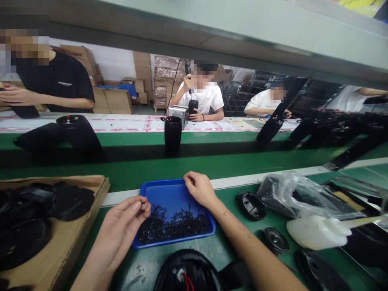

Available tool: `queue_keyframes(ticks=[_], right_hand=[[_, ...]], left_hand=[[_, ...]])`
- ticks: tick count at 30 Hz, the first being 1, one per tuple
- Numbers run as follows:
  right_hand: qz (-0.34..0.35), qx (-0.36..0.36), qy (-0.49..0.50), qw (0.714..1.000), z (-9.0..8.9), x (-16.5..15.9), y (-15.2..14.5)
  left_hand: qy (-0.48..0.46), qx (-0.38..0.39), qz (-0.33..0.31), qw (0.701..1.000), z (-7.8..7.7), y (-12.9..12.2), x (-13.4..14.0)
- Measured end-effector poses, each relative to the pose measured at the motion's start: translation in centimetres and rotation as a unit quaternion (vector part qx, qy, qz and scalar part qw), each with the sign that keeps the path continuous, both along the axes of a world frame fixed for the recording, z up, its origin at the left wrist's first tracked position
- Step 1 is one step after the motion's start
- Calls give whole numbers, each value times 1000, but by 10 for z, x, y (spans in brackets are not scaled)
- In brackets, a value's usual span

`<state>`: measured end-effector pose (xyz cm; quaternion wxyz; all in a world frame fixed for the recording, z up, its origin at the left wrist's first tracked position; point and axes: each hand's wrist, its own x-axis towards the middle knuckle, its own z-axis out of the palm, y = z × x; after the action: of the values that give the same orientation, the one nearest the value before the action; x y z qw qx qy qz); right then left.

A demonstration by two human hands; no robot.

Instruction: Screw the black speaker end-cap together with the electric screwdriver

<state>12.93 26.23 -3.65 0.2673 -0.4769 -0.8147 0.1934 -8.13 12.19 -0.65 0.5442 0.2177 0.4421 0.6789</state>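
A blue tray (169,194) lies on the green bench, its near half covered with many small black screws (178,222). My left hand (127,218) is at the tray's left edge, thumb and fingers pinched on a small dark screw (141,203). Over the far right rim of the tray is my right hand (198,188), its fingers curled together; whatever they hold, if anything, is hidden. Close to me, at the bottom, a round black speaker housing (188,270) with red wires sits partly out of view.
A cardboard box (75,226) of black round parts stands left. On the right are a black cup-shaped part (251,205), a small speaker (275,240), a white bottle (317,231) and a plastic bag (291,194). Beyond, a green conveyor (133,161) carries black cylinders (173,133); several co-workers sit behind it.
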Motion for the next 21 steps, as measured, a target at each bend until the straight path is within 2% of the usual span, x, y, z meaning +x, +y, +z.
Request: queue_keyframes(ticks=[9, 16, 21], right_hand=[[1, 1, -1, 1000, 0, 1, 0], [3, 1, 8, 1000, -1, 0, 0], [7, 5, 26, 1000, -2, 2, 0]], left_hand=[[-32, 26, 33, 999, 1, 2, 0], [-17, -1, 73, 997, 1, 4, 0], [10, -37, 49, 998, -3, 4, -1]])
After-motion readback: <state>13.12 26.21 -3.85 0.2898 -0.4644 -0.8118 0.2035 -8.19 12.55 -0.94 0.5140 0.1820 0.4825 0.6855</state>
